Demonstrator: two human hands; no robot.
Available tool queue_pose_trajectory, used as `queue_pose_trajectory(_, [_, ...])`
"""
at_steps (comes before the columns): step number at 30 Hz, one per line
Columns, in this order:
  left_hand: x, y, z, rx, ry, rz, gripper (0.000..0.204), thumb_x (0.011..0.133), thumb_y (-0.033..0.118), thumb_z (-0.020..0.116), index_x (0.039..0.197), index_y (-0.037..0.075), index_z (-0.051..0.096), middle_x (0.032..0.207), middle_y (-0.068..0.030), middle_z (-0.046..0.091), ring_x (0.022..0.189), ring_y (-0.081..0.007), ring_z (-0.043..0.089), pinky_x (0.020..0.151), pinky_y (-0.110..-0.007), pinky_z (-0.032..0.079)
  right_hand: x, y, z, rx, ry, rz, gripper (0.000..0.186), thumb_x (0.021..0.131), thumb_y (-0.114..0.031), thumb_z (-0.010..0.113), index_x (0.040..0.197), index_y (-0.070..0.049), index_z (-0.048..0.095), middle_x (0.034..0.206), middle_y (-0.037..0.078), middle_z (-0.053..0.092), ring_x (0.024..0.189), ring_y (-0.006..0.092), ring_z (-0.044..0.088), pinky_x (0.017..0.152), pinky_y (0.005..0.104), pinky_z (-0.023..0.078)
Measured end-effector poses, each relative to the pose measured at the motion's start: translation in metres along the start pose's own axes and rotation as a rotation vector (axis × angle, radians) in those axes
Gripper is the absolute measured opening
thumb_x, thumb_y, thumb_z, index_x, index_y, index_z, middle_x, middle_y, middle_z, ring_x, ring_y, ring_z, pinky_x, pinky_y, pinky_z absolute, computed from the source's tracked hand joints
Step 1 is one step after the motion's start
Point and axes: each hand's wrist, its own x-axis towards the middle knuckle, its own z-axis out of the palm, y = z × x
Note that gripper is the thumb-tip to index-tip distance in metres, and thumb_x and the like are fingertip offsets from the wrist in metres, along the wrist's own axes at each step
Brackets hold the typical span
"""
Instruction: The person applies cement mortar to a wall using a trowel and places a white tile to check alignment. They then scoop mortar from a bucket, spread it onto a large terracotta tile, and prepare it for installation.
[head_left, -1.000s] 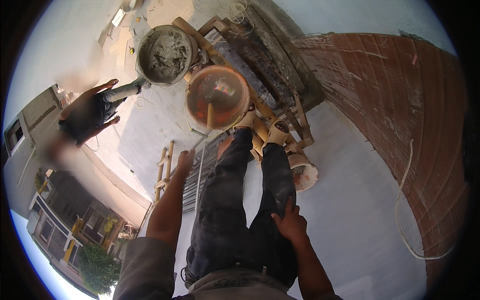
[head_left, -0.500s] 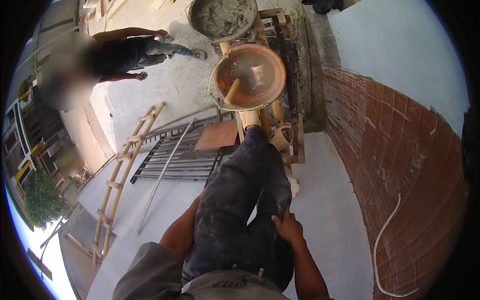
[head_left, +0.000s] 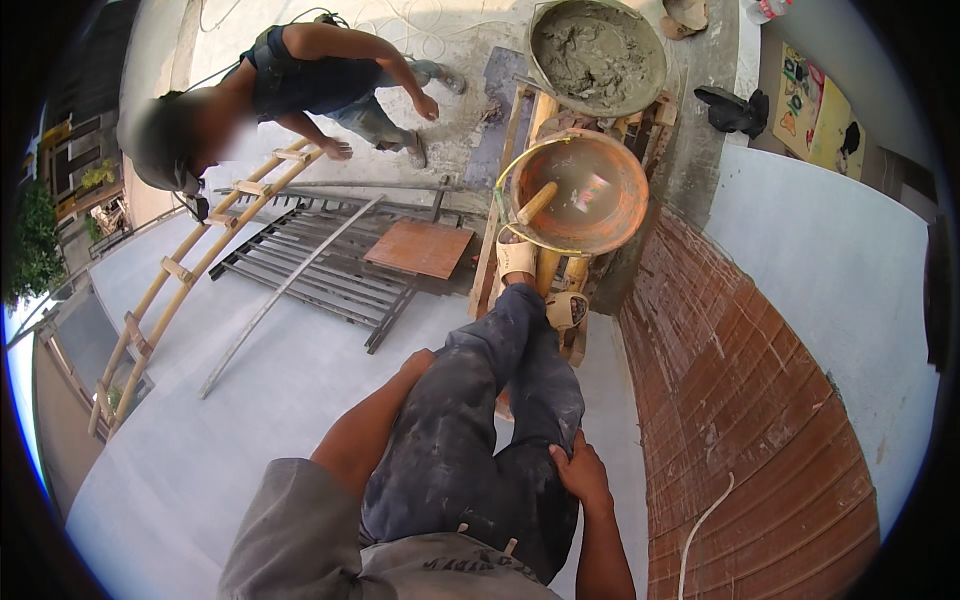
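Observation:
My right hand (head_left: 582, 472) lies against the side of my right thigh on the dark, dusty trousers (head_left: 440, 440). Its thumb is apart from the index finger, and the other fingers are partly hidden. My left hand (head_left: 418, 362) rests by my left knee, with its fingers out of sight. Beyond my feet stands an orange bucket (head_left: 628, 215) of cloudy water, with a wooden handle (head_left: 538, 203) leaning out of it. A dark bucket (head_left: 600, 55) of wet grey mortar stands behind it. Neither hand touches the buckets.
My sandalled feet (head_left: 518, 258) are on a wooden platform (head_left: 485, 270) beside the buckets. To the left are a bamboo ladder (head_left: 190, 270), a metal grille (head_left: 300, 255) and a brown board (head_left: 420, 248). Another person (head_left: 300, 90) stands at the far left. A reddish-brown slatted surface (head_left: 740, 420) slopes along the right.
My view has shifted, so the buckets appear further right and lower. The other person has leaned forward, arms reaching out, nearer the ladder. My hands stay at my legs.

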Motion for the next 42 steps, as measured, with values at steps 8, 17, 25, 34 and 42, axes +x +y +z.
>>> queue_pose_trajectory(8, [-0.029,0.026,-0.055,-0.534,0.279,-0.165,0.037,0.084,0.038,0.070,0.099,0.005,0.076,0.098,-0.0203,0.074,0.093,-0.0354,0.071,0.084,-0.043,0.055,-0.024,-0.031,-0.097,0.810,0.186,-0.133,0.061,0.100,-0.035,0.059,0.145,0.004,0.044,0.112,0.019,0.063,0.079,0.0230,0.066,0.063,0.0340,0.058])
queue_pose_trajectory(17, [0.037,-0.043,-0.044,-0.998,0.400,-0.127,0.034,0.089,0.032,0.074,0.097,0.001,0.067,0.077,-0.0040,0.063,0.062,-0.0105,0.055,0.051,-0.027,0.042,0.069,-0.029,-0.068,1.013,-0.602,0.260,0.063,0.102,-0.052,0.048,0.109,0.008,0.062,0.076,0.020,0.069,0.049,0.0252,0.065,0.039,0.0353,0.053])
queue_pose_trajectory(25, [0.048,-0.025,-0.027,-1.121,0.302,-0.213,0.037,0.091,0.034,0.072,0.108,0.003,0.065,0.093,-0.0041,0.067,0.079,-0.0131,0.063,0.064,-0.028,0.049,0.089,-0.064,-0.106,0.715,-0.657,0.342,0.068,0.101,-0.058,0.048,0.088,0.006,0.065,0.066,0.019,0.068,0.042,0.0216,0.061,0.034,0.0314,0.047])
queue_pose_trajectory(34, [0.018,0.043,0.003,-1.327,0.134,-0.157,0.039,0.093,0.036,0.070,0.116,0.007,0.063,0.103,-0.0023,0.067,0.091,-0.0139,0.066,0.077,-0.029,0.052,0.099,-0.070,-0.124,0.467,-0.577,0.402,0.065,0.097,-0.057,0.055,0.081,0.005,0.064,0.062,0.017,0.066,0.039,0.0201,0.059,0.033,0.0306,0.045])
queue_pose_trajectory(42, [-0.015,0.052,0.040,-1.470,0.175,-0.212,0.039,0.093,0.034,0.069,0.117,0.005,0.063,0.104,-0.0040,0.068,0.092,-0.0140,0.066,0.078,-0.029,0.052,0.102,-0.073,-0.137,0.257,-0.512,0.373,0.062,0.098,-0.054,0.055,0.080,0.005,0.064,0.060,0.016,0.065,0.038,0.0206,0.058,0.032,0.0331,0.042])
